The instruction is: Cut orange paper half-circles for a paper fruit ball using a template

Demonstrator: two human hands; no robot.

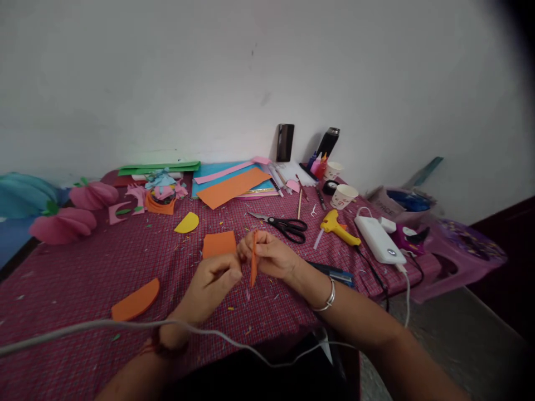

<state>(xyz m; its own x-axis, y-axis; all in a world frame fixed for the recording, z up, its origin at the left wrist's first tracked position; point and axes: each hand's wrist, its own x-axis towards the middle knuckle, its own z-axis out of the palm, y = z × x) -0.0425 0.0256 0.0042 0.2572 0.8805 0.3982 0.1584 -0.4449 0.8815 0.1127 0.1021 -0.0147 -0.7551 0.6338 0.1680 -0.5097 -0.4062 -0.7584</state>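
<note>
Both my hands meet over the middle of the red checked tablecloth [83,262]. My right hand [271,256] is closed, pinching a narrow folded orange paper piece [253,267] that stands on edge. My left hand [211,287] is closed too, its fingertips pressed against the same orange piece from the left. An orange paper rectangle [219,244] lies flat just behind my hands. An orange half-round cutout [136,301] lies to the left of my left hand.
Black scissors [286,225], a yellow glue gun [336,225] and a white power bank [378,239] lie to the right. Coloured paper sheets [232,186], paper cups [343,196], a yellow half-round [187,223] and pink paper fruits [62,223] sit further back. A grey cable [83,328] crosses in front.
</note>
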